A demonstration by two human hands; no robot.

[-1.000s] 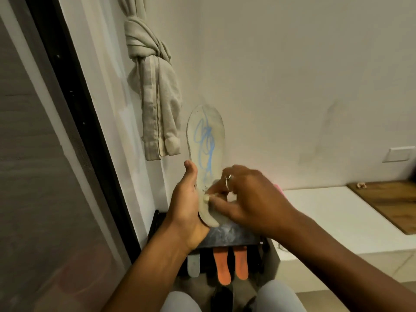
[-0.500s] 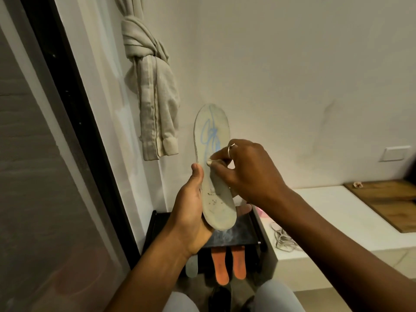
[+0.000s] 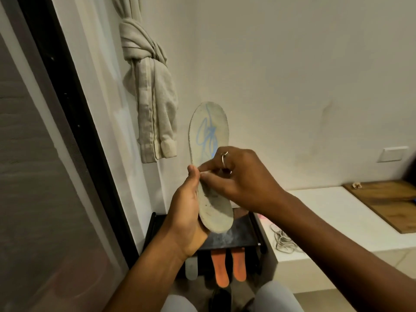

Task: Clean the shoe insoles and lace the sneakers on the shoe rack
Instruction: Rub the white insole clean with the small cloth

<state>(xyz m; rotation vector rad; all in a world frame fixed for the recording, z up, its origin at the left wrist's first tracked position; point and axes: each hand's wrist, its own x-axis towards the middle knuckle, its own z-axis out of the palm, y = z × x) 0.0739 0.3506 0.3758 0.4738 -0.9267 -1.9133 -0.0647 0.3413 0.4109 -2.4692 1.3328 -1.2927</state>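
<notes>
My left hand [image 3: 186,212] holds a grey insole [image 3: 208,122] upright by its heel end, thumb on its left edge. A blue scribble marks the insole's upper half, and dark specks dot the lower half. My right hand [image 3: 243,179], a ring on one finger, pinches the insole's middle at the left edge, fingertips next to my left thumb. Below stands the black shoe rack [image 3: 238,237], its top dusty. Two orange insoles [image 3: 219,269] and another grey insole [image 3: 191,269] hang from the shelf beneath. White laces [image 3: 283,242] lie bunched on the ledge to the right.
A knotted beige curtain [image 3: 148,86] hangs at the left of the wall, beside a dark window frame [image 3: 74,131]. The white ledge [image 3: 337,221] runs right of the rack, with a wooden board [image 3: 387,201] on it. A black shoe [image 3: 219,300] sits between my knees.
Both hands have lifted the insole clear of the rack top. My right hand's fingertips have moved up from the heel to the insole's middle, then across to its left edge.
</notes>
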